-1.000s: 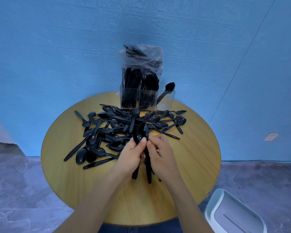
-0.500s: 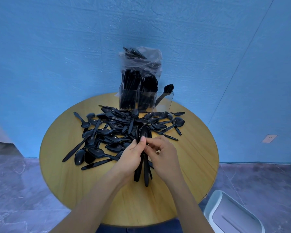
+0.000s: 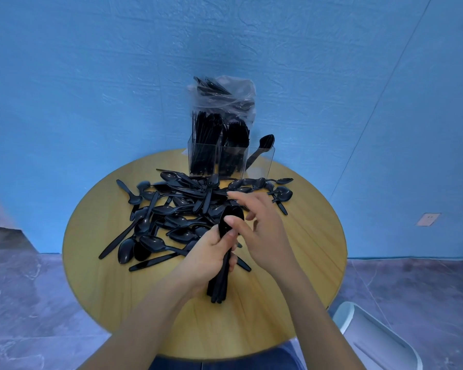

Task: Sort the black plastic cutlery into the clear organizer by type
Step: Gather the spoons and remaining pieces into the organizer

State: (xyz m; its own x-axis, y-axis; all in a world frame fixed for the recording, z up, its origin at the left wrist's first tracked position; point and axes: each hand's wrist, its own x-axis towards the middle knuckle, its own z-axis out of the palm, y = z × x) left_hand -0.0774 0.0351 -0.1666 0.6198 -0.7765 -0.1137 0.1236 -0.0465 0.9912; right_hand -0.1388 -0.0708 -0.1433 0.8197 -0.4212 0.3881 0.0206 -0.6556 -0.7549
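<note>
The left hand (image 3: 211, 252) is curled around a bundle of spoons (image 3: 223, 257), bowls up and handles pointing toward the person, held just above the round wooden surface (image 3: 96, 276). The right hand (image 3: 262, 231) hovers beside the bundle with fingers spread and loose, gripping nothing. Behind the bundle lies a loose heap of spoons (image 3: 177, 209), and behind that heap stands the clear organizer (image 3: 230, 161) at the far edge: two of its sections are packed with black cutlery, the right one holds a single leaning spoon (image 3: 261, 149). A plastic bag (image 3: 225, 94) of cutlery sits on top of the organizer
</note>
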